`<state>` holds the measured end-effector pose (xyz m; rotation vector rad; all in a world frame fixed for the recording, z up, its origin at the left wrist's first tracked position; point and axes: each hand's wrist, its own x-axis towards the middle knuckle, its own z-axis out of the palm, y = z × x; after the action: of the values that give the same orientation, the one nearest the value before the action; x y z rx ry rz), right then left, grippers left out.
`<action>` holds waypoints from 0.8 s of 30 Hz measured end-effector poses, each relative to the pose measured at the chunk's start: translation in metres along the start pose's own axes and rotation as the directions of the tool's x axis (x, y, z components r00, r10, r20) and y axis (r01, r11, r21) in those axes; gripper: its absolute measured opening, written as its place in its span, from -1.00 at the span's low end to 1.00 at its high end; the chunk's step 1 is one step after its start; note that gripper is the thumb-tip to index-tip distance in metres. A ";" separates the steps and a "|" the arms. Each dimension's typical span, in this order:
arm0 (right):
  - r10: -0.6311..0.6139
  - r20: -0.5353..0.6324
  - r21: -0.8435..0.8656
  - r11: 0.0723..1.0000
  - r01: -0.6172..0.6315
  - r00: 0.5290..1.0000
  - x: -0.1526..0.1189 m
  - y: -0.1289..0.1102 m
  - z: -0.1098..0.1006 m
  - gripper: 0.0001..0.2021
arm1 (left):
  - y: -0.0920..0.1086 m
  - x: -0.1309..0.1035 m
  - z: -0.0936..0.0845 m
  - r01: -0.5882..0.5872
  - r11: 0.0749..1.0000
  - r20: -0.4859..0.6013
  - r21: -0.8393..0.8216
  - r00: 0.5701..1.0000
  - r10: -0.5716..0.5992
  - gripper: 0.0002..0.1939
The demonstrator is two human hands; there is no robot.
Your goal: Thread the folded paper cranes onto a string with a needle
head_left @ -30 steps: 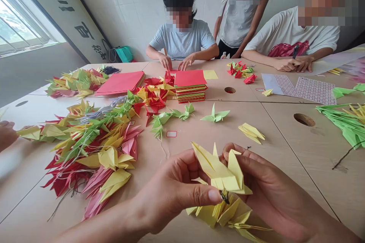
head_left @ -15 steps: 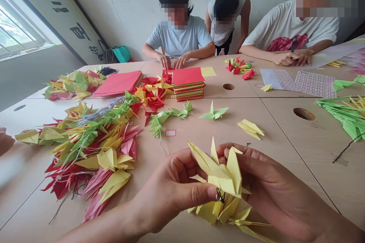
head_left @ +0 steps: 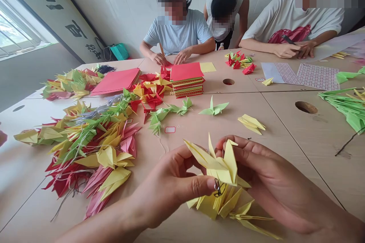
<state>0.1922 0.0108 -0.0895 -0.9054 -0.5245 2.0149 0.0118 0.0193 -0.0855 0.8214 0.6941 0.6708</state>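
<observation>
A yellow paper crane (head_left: 222, 165) is held between both hands near the bottom centre. My left hand (head_left: 178, 182) is closed on its left side, the thumb beside a small dark knotted loop (head_left: 218, 188) under the crane. At the crane's right, my right hand (head_left: 253, 163) pinches near its upper part; the fingertips are partly hidden behind the paper. Several more yellow cranes (head_left: 211, 205) lie bunched just below the hands. Beyond the hands sit a green crane (head_left: 213, 107) and a folded yellow piece (head_left: 251, 123).
A big heap of strung coloured cranes (head_left: 94, 140) spreads over the left. Further back are a stack of square papers (head_left: 187, 81), red sheets (head_left: 116, 81) and printed sheets (head_left: 318, 76). Three people are across the table (head_left: 285, 114), one holding a pen. Green folded paper (head_left: 346, 110) lies right.
The view has shifted slightly. Both hands still hold the yellow crane, which sits a little higher and further left in view. Across the table, the pen has tilted.
</observation>
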 end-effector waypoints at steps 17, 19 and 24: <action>0.024 0.049 -0.027 0.999 -0.023 0.999 -0.002 -0.005 0.001 -0.88 | 0.002 0.002 0.005 0.114 0.970 0.027 -0.213 0.993 -0.111 -0.87; 0.013 0.042 -0.039 0.999 -0.012 0.999 -0.002 -0.004 0.000 -0.86 | 0.001 0.001 0.004 0.120 0.966 0.019 -0.229 0.993 -0.119 -0.87; -0.019 0.017 -0.075 0.997 0.020 1.000 0.000 -0.005 0.001 -0.80 | 0.002 -0.001 0.005 0.145 0.943 0.013 -0.298 0.989 -0.148 -0.87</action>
<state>0.1938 0.0136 -0.0855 -0.9261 -0.6199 1.9979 0.0142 0.0178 -0.0813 0.4824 0.6364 0.6261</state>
